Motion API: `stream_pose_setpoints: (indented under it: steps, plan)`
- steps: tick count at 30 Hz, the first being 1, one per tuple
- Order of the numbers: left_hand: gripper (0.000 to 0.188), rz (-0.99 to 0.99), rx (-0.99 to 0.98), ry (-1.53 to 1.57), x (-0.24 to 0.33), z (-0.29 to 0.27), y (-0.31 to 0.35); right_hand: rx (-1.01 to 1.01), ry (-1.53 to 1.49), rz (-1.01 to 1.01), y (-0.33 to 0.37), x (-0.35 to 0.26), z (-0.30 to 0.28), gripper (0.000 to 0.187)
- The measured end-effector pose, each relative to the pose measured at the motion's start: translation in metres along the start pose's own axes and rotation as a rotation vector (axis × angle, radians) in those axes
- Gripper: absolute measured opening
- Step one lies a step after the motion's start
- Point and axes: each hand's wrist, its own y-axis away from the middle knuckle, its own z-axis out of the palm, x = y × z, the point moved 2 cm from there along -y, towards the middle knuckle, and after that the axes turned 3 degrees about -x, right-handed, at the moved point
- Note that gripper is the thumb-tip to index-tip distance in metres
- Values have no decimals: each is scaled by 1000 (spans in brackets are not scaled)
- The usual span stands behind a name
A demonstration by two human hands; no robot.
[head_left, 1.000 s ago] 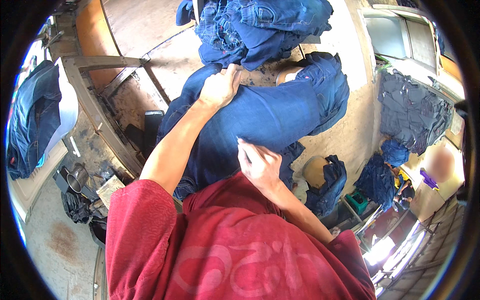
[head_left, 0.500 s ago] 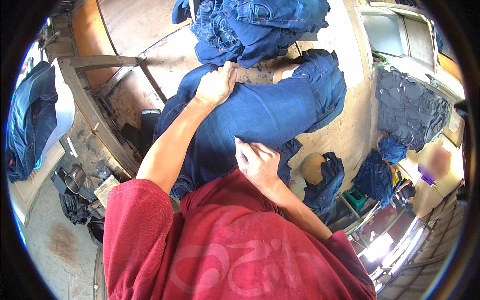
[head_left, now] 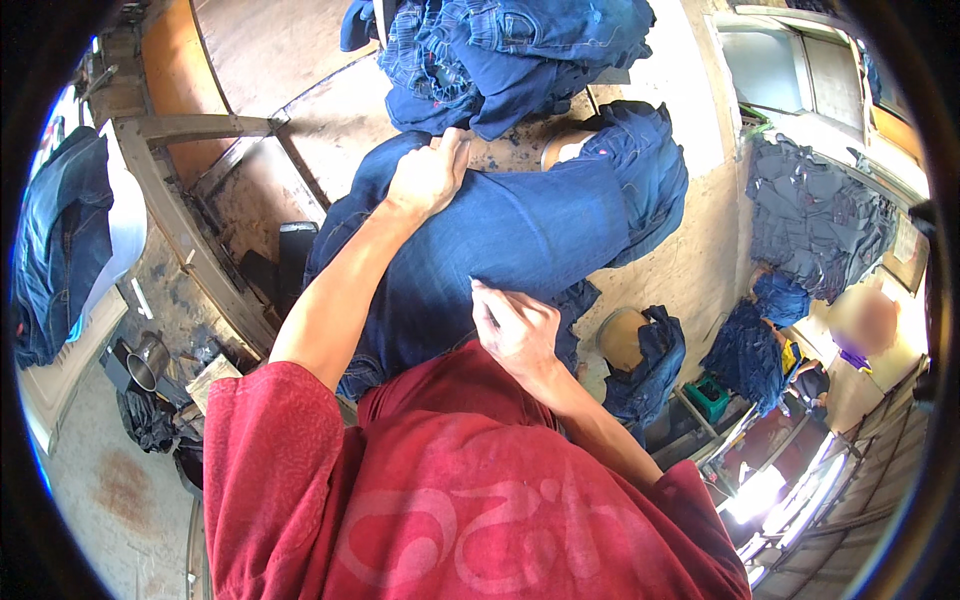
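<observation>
A pair of blue jeans (head_left: 520,215) lies in front of me, one leg spread wide and fairly smooth, its cloth bunched up at the right end. My left hand (head_left: 430,175) is closed on the far edge of the denim, knuckles up. Over the near part of the same leg, my right hand (head_left: 515,325) is closed with thumb and fingers drawn together. Whatever those fingers pinch, if anything, is hidden. Just beyond my left hand sits a heap of folded jeans (head_left: 510,60).
Another denim piece (head_left: 655,365) hangs over a round-ended support (head_left: 622,340) on the right. Further right are a dark grey garment pile (head_left: 820,215), a green crate (head_left: 706,397) and a person (head_left: 865,320). Jeans (head_left: 65,250) hang at far left, above a metal mug (head_left: 148,362).
Both hands keep almost the same place and grip on the jeans. The whole view has shifted very slightly; nothing else visibly differs.
</observation>
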Motion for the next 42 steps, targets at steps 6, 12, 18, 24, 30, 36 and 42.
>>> stream_pose_setpoints:
  steps: [6,12,18,24,30,36,42]
  plan:
    - [25,-35,-70,-43,-1,-2,-1,0,12,38,2,0,2,12]
    - [25,1,-17,-2,0,1,-2,-77,37,77,6,0,0,16]
    - [31,124,78,-163,49,-75,15,53,-154,229,4,19,-24,20]
    - [32,2,122,-274,126,-108,178,48,8,5,1,39,6,29]
    - [16,-28,145,-311,109,-69,218,36,198,-205,-1,51,15,15]
    - [15,-72,226,-316,140,-91,225,-28,-54,11,8,62,-20,17]
    - [52,-449,-107,158,178,-73,188,-29,-575,99,18,58,-34,16]
